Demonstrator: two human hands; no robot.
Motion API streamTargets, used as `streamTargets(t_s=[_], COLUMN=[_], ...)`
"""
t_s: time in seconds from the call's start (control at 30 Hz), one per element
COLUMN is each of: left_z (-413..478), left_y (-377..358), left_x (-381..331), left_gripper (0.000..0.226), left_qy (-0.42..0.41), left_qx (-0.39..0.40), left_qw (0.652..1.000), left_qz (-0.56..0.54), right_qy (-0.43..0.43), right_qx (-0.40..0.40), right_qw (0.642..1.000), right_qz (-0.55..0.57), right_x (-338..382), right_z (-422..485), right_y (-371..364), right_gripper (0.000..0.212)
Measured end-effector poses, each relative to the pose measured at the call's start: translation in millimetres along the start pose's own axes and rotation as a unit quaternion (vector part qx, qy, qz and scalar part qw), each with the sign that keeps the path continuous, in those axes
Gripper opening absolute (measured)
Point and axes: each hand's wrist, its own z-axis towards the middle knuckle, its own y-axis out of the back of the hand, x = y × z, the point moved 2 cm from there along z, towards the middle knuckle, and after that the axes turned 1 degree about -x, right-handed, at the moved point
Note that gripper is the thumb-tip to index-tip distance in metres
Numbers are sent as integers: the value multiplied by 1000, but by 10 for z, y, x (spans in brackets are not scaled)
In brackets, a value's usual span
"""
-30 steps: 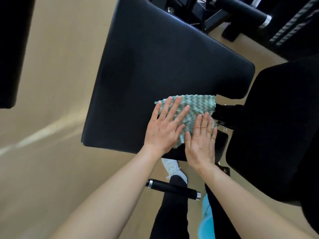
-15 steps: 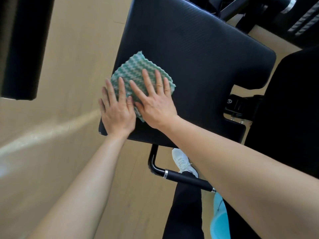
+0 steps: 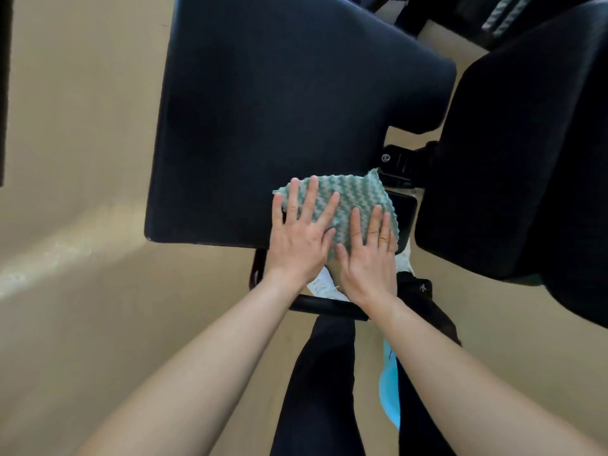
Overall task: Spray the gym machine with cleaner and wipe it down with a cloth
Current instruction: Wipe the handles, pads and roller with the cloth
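Both hands lie flat and open on a green-and-white zigzag cloth (image 3: 348,199), pressing it onto the near right corner of the gym machine's black seat pad (image 3: 279,110).

At the far left edge of the view runs a dark panel (image 3: 2,93), too cropped to identify. A tan floor (image 3: 82,159) fills the left side, with a pale streak of light across it. The seat pad sits in the middle, broad and faintly ribbed. Just right of it a black metal bracket (image 3: 399,166) shows in the gap, and a second black pad (image 3: 526,143) fills the right side.

The left hand (image 3: 297,245) has its fingers straight and spread, fingertips on the cloth's left part, its heel reaching past the pad's near edge. The right hand (image 3: 367,261) lies just beside it, fingers straight and closer together, covering the cloth's right part; a ring (image 3: 383,238) is on one finger. Neither hand grips anything.

Below the hands a black bar (image 3: 325,306) crosses near the pad's near edge, with a white shoe (image 3: 324,286) and dark-trousered legs (image 3: 322,373) underneath.
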Motion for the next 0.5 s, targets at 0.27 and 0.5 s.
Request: streamTargets(t_s=[0.27,0.5], left_z=[301,-169], left_y=[-138,-213], left_x=[-466,44], left_gripper=[66,72], left_qy=[-154,-67], left_qx=[26,-16], left_qw=[986,995], left_qz=[57,71], right_qy=[-97,84], right_qx=[-22,-76], right_qw=[993,993], right_qz=[65,22], right_x=[-442,-188], right_z=[-152,-98], right_y=[13,-19], right_gripper=[80,78])
